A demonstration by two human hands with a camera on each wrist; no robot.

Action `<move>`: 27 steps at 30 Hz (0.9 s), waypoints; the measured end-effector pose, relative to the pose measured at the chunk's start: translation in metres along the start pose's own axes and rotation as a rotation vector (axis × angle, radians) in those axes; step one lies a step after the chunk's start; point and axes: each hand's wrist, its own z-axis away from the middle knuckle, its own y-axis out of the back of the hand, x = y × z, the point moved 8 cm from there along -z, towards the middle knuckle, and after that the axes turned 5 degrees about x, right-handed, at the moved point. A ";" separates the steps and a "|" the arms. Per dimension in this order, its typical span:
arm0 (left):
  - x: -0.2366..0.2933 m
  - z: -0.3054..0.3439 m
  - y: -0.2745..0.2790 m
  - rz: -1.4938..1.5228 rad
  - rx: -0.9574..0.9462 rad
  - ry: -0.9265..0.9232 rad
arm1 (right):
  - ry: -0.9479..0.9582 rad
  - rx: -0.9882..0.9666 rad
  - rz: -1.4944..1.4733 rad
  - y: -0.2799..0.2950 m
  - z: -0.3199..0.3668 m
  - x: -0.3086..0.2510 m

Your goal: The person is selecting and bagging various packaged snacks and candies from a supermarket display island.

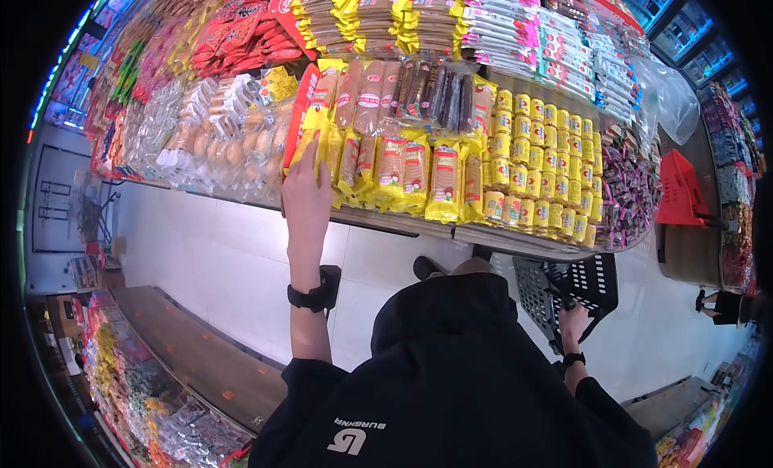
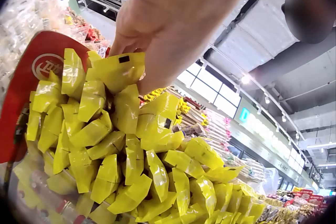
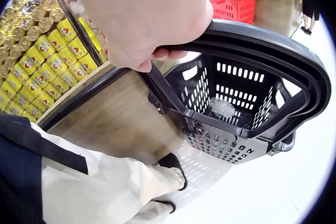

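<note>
My left hand [image 1: 306, 190] reaches over the front edge of the display, its fingers at the yellow-wrapped snack packs [image 1: 445, 182] beside a red divider card [image 1: 302, 106]. In the left wrist view its fingers reach behind a yellow pack [image 2: 118, 71] that stands above the crowded wrapper ends; they are partly hidden, and I cannot tell whether they pinch it. Low at my right side, my right hand [image 3: 152, 19] grips the dark handle [image 3: 262, 37] of a black shopping basket [image 3: 220, 142]. A small clear plastic-wrapped item [image 3: 223, 107] lies inside the basket.
Clear-bagged round pastries [image 1: 233, 142] lie left of the yellow packs. Stacked yellow cans [image 1: 535, 158] and purple-wrapped sweets [image 1: 628, 186] fill the right side. A red basket [image 1: 680, 190] stands beyond the counter's rounded corner. Another snack counter [image 1: 193, 351] is behind on the left.
</note>
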 end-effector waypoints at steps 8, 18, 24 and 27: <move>0.030 0.016 0.044 0.194 0.447 -0.029 | -0.014 -0.039 -0.052 -0.012 -0.003 0.009; 0.201 0.097 -0.063 0.170 0.033 -0.665 | -0.007 0.003 -0.045 -0.010 -0.001 0.008; 0.193 0.090 -0.089 0.190 -0.016 -0.543 | -0.006 -0.022 -0.057 -0.012 -0.003 0.014; 0.194 0.083 -0.077 0.171 -0.015 -0.584 | -0.002 -0.015 -0.060 -0.015 -0.005 0.015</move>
